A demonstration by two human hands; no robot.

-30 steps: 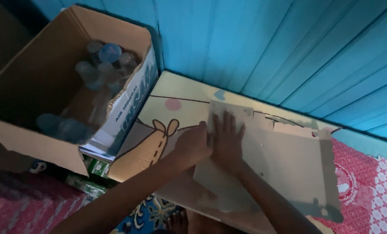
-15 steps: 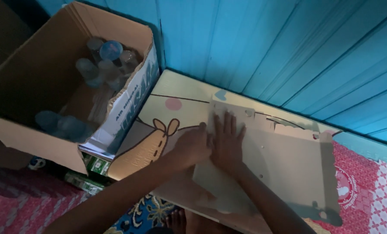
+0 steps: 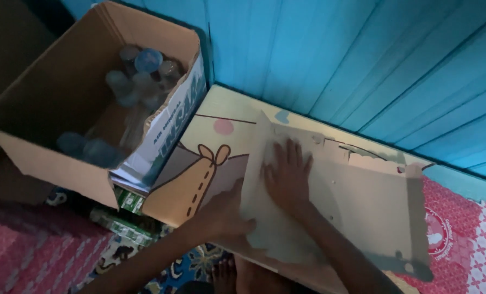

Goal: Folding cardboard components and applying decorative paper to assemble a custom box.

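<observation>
Right hand [image 3: 287,177] flat, fingers spread — left hand [image 3: 226,212] lower, fingers curled

Flat sheet [image 3: 357,212]: matt grey-beige cardboard, smooth. Open box [image 3: 63,109]: brown corrugated cardboard, matt. Bottles [image 3: 145,71]: clear plastic, blue caps. Wall [image 3: 362,65]: painted wooden planks, slight sheen. Printed mat [image 3: 199,169]: smooth.

An open cardboard box [image 3: 47,158] of plastic bottles [image 3: 139,76] stands beside blue wall planks [image 3: 362,60].

wall [image 3: 362,60]: blue | cardboard sheet [image 3: 362,207]: beige | cloth [image 3: 460,234]: red-white patterned | box [image 3: 52,103]: brown
</observation>
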